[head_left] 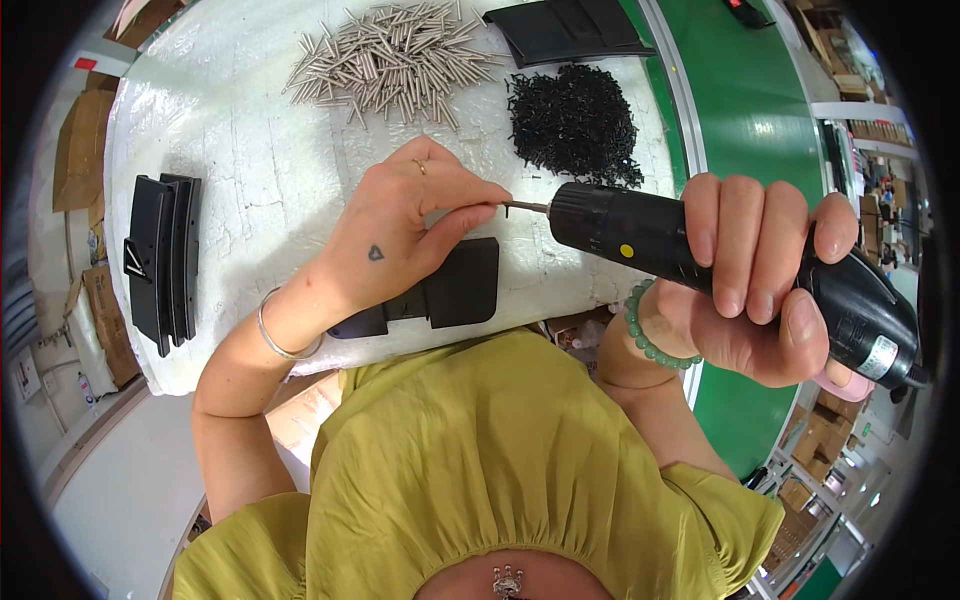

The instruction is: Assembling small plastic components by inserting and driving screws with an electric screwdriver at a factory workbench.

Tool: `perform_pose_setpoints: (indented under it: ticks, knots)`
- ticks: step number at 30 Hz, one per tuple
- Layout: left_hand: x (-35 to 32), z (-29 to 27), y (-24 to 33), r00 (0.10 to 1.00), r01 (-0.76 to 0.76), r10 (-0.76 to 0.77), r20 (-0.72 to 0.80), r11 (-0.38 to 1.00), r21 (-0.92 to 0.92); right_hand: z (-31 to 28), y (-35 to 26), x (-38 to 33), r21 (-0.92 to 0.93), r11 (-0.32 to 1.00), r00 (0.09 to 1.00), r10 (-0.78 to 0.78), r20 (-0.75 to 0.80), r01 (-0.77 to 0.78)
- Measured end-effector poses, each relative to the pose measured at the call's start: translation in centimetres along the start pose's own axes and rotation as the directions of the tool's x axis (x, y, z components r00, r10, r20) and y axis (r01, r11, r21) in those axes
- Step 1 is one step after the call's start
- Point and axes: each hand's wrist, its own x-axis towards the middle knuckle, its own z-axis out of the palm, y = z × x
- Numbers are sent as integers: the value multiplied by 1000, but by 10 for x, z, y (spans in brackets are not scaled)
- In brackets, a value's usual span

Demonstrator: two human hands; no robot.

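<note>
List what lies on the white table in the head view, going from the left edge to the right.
Stack of black plastic parts → left hand, resting on a flat black panel → black electric screwdriver → right hand gripping its body. Farther back: pile of metal pins → heap of black screws.

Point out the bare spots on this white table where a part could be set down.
One bare patch on the white table lies between the stacked black parts at left, the metal pins and the left hand. It is crowded at the far edge, around the pins and black screws.
</note>
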Motion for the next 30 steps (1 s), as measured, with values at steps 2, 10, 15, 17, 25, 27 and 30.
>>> perform_pose_setpoints:
  ticks: [2, 10, 15, 17, 25, 27, 30]
  knots:
    - [-4, 3, 0, 997, 78, -78, -1, 997, -16, 0, 2, 1, -14, 1000, 1000, 12, 20, -12]
    - [-5, 2, 3, 988, -2, -13, -154, 995, -98, 11, 4, 1, 36, 999, 999, -28, -34, 29]
    - [-5, -1, 4, 972, -98, 104, -212, 994, 39, 11, 1, 1, 39, 999, 999, -36, 0, 36]
    - [-5, -2, 4, 967, -114, 127, -220, 991, 73, 11, 1, 1, 11, 1000, 999, -27, 17, 27]
    - [-4, -3, 3, 940, -212, 249, -233, 962, 171, 15, 1, -1, 24, 999, 999, -34, -36, 34]
    - [-4, -3, 3, 937, -228, 273, -216, 950, 213, 15, 1, 0, 25, 999, 999, -32, -32, 33]
    - [-5, -2, 4, 917, -287, 357, -179, 900, 328, 12, 0, 1, 9, 1000, 1000, 3, 7, -3]
